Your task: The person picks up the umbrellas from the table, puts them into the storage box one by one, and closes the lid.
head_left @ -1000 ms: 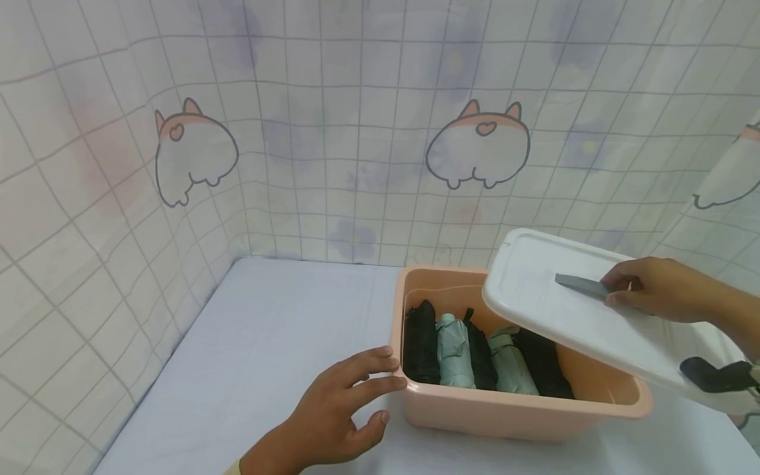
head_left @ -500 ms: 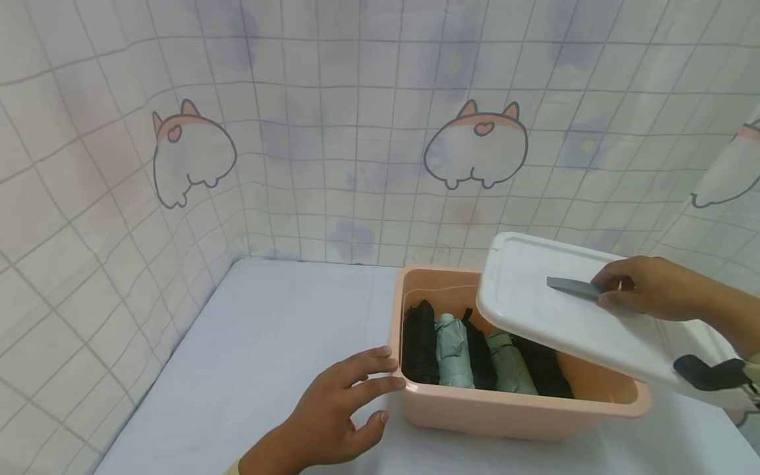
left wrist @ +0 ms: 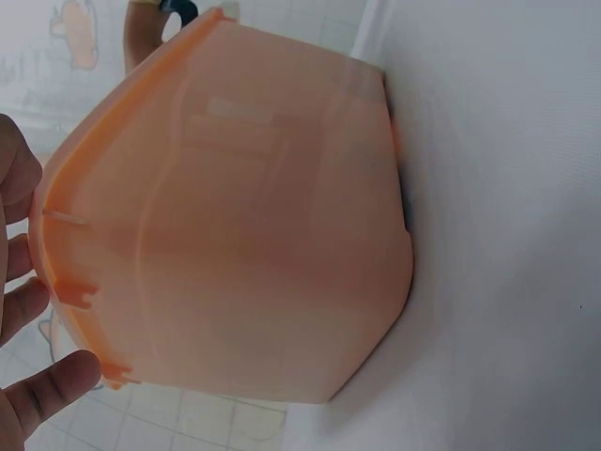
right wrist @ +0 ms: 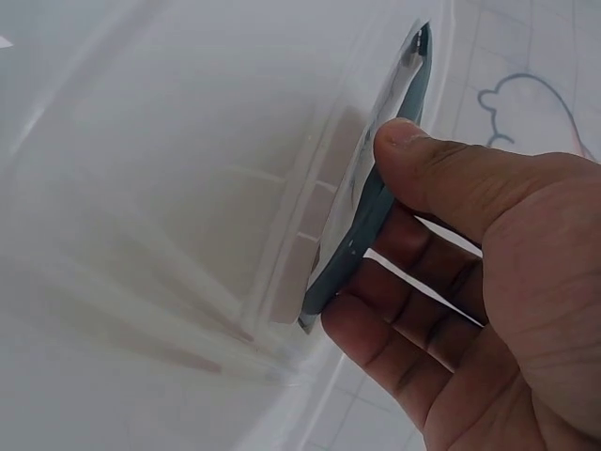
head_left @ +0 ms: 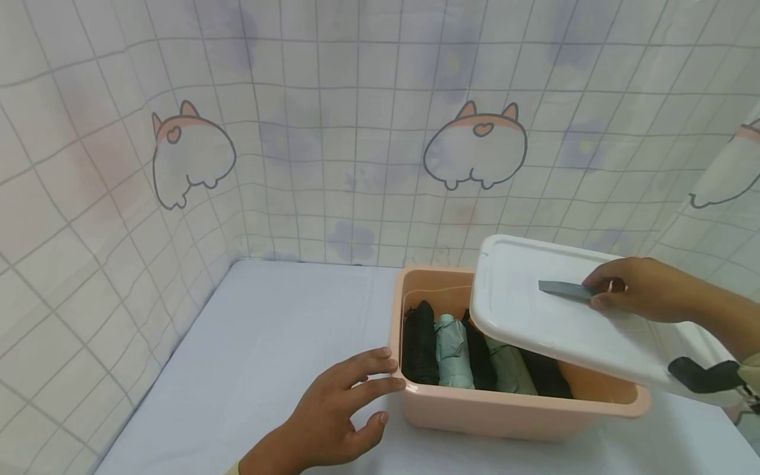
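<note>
My right hand [head_left: 644, 290] grips the grey handle [head_left: 561, 288] of a white lid [head_left: 516, 270], thumb on one side and fingers on the other in the right wrist view. The lid tilts over the right part of a peach plastic storage bin [head_left: 487, 412]. Inside the bin's left part, folded umbrellas lie side by side, among them a black one [head_left: 419, 343] and a mint green one [head_left: 454, 359]. Part of this row is hidden beneath the lid. Spread fingers of my left hand [head_left: 332, 409] rest at the bin's left front corner rim.
A white-covered table [head_left: 285, 316] carries the bin. Behind and to the left hangs a white checked curtain [head_left: 356, 132] with corgi drawings. A black strap-like piece [head_left: 706, 375] sits at my right wrist, overlapping the lid's near edge.
The lid has shifted left and slightly down with my right hand, covering more of the bin and of the green umbrella at its middle. My left hand stays at the corner.
</note>
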